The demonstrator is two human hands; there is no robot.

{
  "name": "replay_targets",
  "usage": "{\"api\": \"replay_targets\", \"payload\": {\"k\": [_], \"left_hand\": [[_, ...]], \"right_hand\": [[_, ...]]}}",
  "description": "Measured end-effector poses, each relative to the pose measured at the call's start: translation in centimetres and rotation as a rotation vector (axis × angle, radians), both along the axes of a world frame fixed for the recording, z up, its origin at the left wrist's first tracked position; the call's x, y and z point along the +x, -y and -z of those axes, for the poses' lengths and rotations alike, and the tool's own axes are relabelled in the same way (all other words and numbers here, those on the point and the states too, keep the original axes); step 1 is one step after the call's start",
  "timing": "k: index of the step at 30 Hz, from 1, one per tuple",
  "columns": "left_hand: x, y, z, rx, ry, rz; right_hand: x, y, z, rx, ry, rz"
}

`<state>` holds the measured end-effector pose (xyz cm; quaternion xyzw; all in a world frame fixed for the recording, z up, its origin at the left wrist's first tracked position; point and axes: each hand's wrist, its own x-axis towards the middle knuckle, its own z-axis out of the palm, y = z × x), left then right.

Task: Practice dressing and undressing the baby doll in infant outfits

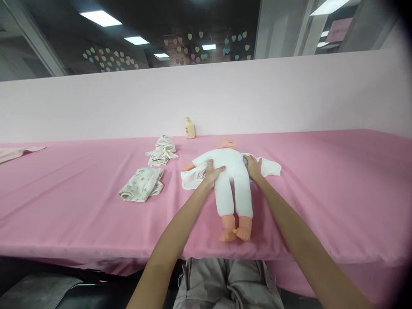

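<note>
A baby doll (229,165) with a white cloth body lies on its back, its feet towards me and its head at the far end. My left hand (213,173) grips the doll's side at the waist, the thumb over its belly. On the other side, my right hand (253,167) holds the doll's waist, with some fingers hidden by the body. Under the doll a white garment (192,178) is spread, showing out to both sides. One doll arm stretches out to the left, and the other is hidden.
A pink cloth (96,206) covers the table. To the left lie a folded patterned garment (142,184) and a stack of white cloths (162,151). A cream pump bottle (190,128) stands against the white wall (128,107). Pale fabric (19,152) lies at the far left.
</note>
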<state>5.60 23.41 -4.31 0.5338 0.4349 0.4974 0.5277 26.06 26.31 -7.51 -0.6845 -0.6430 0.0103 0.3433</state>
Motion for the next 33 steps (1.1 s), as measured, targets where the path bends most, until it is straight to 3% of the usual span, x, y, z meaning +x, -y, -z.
{"api": "replay_targets", "payload": {"k": [6,15,21,28,30,33], "left_hand": [[-0.8,-0.2,-0.3,-0.095,0.055,-0.033],[-3.8,-1.0,-1.2,0.028,0.146,0.007],[-6.0,-1.6,-2.0,0.132,0.148,0.012],[-7.9,-2.6,-1.7,0.178,0.205,-0.036],[-8.0,-2.9,-1.5,0.170,0.223,-0.054],[-7.8,-3.2,-1.3,0.165,0.238,-0.043]], "right_hand": [[-0.6,1.0,1.3,0.012,0.216,0.074],[2.0,0.7,1.9,-0.049,0.158,0.342],[2.4,1.4,1.4,-0.075,0.084,0.349],[2.9,1.8,0.8,-0.153,-0.005,0.425],[1.8,2.0,0.2,-0.085,-0.020,0.371],[-2.0,2.0,-1.5,0.025,-0.224,0.029]]}}
